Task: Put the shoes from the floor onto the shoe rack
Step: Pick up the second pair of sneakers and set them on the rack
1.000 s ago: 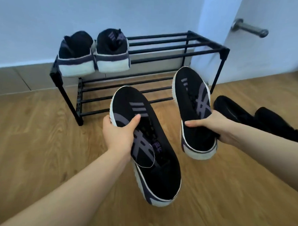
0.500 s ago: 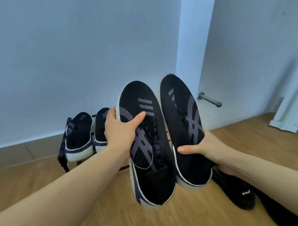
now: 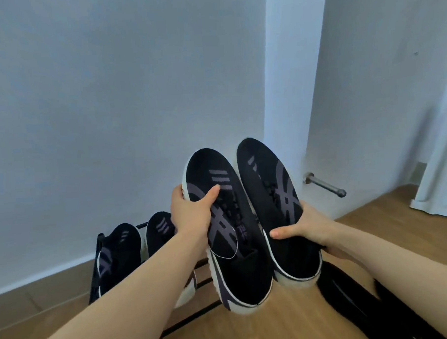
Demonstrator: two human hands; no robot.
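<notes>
My left hand [image 3: 191, 214] grips a black sneaker [image 3: 228, 235] with grey stripes and a white sole, toe pointing up and away. Beside it, my right hand [image 3: 301, 227] holds the matching sneaker [image 3: 278, 208] from below. Both shoes are raised in front of the wall, side by side. The black metal shoe rack [image 3: 100, 241] stands low at the left, largely hidden behind my left arm. Two similar sneakers [image 3: 118, 253] rest on its top shelf.
Another pair of black shoes [image 3: 351, 299] lies on the wooden floor under my right arm. A metal door stopper [image 3: 325, 185] juts from the wall at the right. White fabric [image 3: 436, 193] hangs at the far right.
The view has tilted up toward the wall. Both held sneakers rose and came closer together; the rack now sits low and mostly behind my left arm.
</notes>
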